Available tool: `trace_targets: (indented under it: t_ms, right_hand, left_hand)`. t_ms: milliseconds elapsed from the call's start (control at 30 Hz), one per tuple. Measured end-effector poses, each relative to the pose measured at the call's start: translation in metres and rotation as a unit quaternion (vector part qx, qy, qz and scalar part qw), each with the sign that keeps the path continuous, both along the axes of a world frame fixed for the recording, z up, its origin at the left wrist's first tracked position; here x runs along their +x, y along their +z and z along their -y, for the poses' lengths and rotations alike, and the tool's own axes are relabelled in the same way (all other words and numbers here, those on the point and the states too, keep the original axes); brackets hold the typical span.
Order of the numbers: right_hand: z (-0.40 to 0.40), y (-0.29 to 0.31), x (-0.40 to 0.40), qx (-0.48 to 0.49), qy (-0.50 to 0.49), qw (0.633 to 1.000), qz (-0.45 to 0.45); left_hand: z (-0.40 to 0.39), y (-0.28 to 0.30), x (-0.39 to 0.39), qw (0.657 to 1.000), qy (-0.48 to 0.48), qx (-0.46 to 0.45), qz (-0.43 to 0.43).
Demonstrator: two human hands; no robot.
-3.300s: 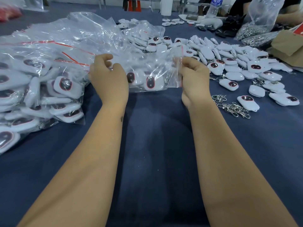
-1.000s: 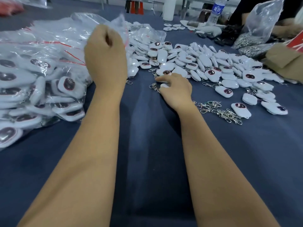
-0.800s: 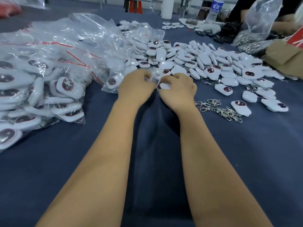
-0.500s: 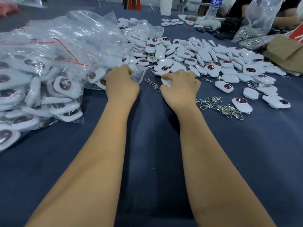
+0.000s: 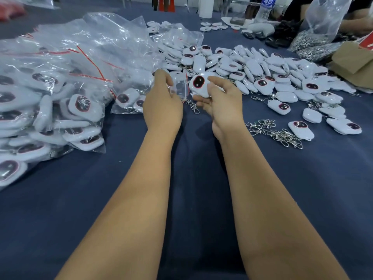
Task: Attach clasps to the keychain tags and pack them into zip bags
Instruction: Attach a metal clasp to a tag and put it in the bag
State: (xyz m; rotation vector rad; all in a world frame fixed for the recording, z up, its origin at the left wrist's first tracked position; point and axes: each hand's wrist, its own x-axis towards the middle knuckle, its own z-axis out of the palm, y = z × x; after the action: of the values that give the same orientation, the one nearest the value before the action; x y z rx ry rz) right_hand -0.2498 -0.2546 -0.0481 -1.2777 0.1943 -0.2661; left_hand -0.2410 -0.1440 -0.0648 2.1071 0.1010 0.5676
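**Only one label shows print — and it is too blurred to read**

Far beyond the right hand, at the table's far edge, a clear plastic bottle carries a blue label with pale characters — too blurred to make out. The keychain tags bear only dark oval windows, no lettering. The red stripes on the zip bags carry no print.

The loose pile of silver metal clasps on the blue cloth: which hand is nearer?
Right. The right hand holds a white tag just left of the clasp pile; the left hand is farther left, holding a clear bag.
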Motion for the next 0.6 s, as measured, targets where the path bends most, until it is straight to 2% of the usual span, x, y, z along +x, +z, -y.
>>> trace_targets:
  t_ms: [100,233,333,400,467,533,600]
  right_hand:
    - [-0.001,0.0,-0.002,0.069,0.067,0.995,-0.013]
    - [-0.001,-0.003,-0.001,0.026,0.092,0.995,-0.012]
    - [-0.002,-0.003,0.0,0.022,0.083,0.996,-0.016]
    - [-0.001,-0.004,0.002,0.028,0.023,0.999,-0.012]
    - [0.006,-0.003,0.005,-0.009,-0.095,0.995,-0.005]
    - [0.018,-0.003,0.004,-0.078,-0.193,0.978,-0.01]
    - [0.029,-0.006,0.005,-0.19,-0.229,0.954,-0.042]
  left_hand:
    - [-0.004,-0.003,0.0,0.998,-0.04,-0.032,-0.021]
    - [-0.008,-0.002,0.001,0.989,-0.081,-0.119,-0.044]
    - [-0.012,-0.002,0.003,0.985,-0.1,-0.129,-0.049]
    - [-0.013,-0.003,0.004,0.987,-0.101,-0.111,-0.051]
    - [-0.013,-0.005,0.005,0.99,-0.097,-0.092,-0.047]
    - [-0.013,-0.006,0.006,0.991,-0.093,-0.082,-0.042]
    - [-0.012,-0.006,0.006,0.993,-0.086,-0.076,-0.038]
